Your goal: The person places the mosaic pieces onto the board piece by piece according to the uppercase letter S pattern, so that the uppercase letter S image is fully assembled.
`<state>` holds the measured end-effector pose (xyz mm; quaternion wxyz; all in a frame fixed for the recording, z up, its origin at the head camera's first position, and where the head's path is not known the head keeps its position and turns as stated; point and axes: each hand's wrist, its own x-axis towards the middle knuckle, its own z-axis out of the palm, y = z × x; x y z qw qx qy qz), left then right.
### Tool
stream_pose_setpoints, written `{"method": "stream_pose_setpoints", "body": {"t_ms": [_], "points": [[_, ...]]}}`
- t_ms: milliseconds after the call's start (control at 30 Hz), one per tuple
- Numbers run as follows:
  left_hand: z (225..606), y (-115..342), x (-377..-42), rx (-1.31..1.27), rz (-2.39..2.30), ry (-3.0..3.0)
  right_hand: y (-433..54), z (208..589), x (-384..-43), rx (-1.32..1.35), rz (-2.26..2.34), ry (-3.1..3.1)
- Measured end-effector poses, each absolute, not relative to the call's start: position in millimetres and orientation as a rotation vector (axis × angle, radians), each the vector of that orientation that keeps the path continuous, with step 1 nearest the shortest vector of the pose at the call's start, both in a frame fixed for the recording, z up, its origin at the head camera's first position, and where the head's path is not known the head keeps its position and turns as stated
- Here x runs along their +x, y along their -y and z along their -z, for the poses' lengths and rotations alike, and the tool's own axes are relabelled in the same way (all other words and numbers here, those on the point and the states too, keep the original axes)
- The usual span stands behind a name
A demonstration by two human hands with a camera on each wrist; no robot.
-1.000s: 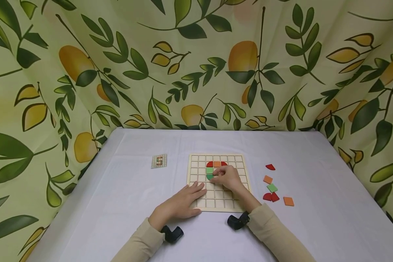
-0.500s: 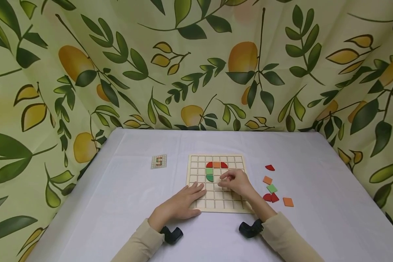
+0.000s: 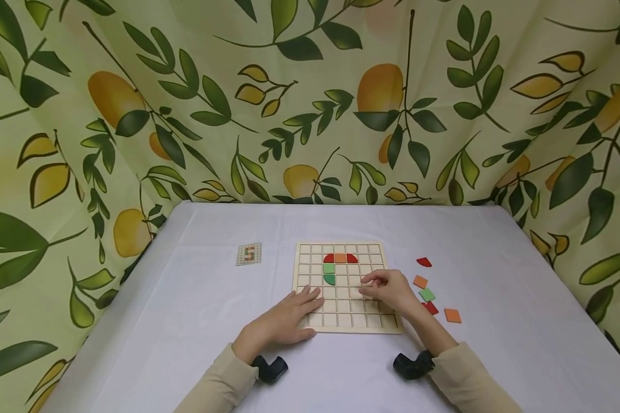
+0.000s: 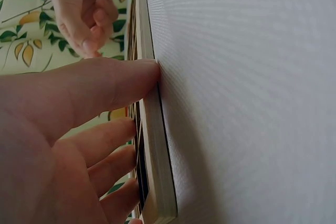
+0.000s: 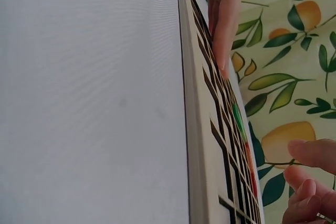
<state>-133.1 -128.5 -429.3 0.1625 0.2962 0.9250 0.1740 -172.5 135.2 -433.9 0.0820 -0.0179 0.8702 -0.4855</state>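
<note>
A pale wooden grid board [image 3: 344, 324] lies on the white table. My left hand [image 3: 284, 316] rests on its left front part with fingers spread. In the left wrist view, the thumb of my left hand [image 4: 79, 108] touches the board's edge. Set in the grid are two red quarter-rounds [image 3: 352, 258] with an orange square [image 3: 340, 258] between them, then a light green square [image 3: 329, 268] and a dark green rounded piece [image 3: 329, 279]. Above the board's right side hovers my right hand [image 3: 394, 291], fingers loosely bent. The right wrist view shows its thumb and fingertips apart, with nothing seen between them.
Right of the board lie loose pieces: a red one [image 3: 423, 262], an orange square [image 3: 420, 281], a light green square [image 3: 427, 294], red pieces [image 3: 430, 308] partly hidden, and another orange square [image 3: 452, 315]. A small patterned card [image 3: 249, 253] lies at left. A leaf-print curtain [image 3: 299, 115] hangs behind.
My right hand has drawn back from the coloured pieces toward the right side of the board, uncovering the right red piece and the dark green one. My left hand stays put.
</note>
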Motion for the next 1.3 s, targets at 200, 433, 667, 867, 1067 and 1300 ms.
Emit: {"method": "stream_pose_setpoints", "body": {"t_ms": [200, 433, 667, 867, 1067, 1300], "points": [[430, 129, -133, 0.845, -0.5, -2.638, -148, 432, -167, -0.023, 1.422, -2.619], [431, 129, -134, 0.843, -0.497, -2.644, -166, 431, -161, 0.02, 1.397, -2.64], [430, 129, -133, 0.849, -0.49, -2.651, -188, 428, -156, 0.01, 1.399, -2.642], [430, 129, -132, 0.86, -0.511, -2.639, -208, 424, -151, 0.049, 1.352, -2.659], [429, 129, -132, 0.855, -0.513, -2.634, -227, 420, -145, 0.114, 1.319, -2.594], [430, 129, -133, 0.853, -0.5, -2.644, -249, 427, -140, 0.009, 1.266, -2.64]]}}
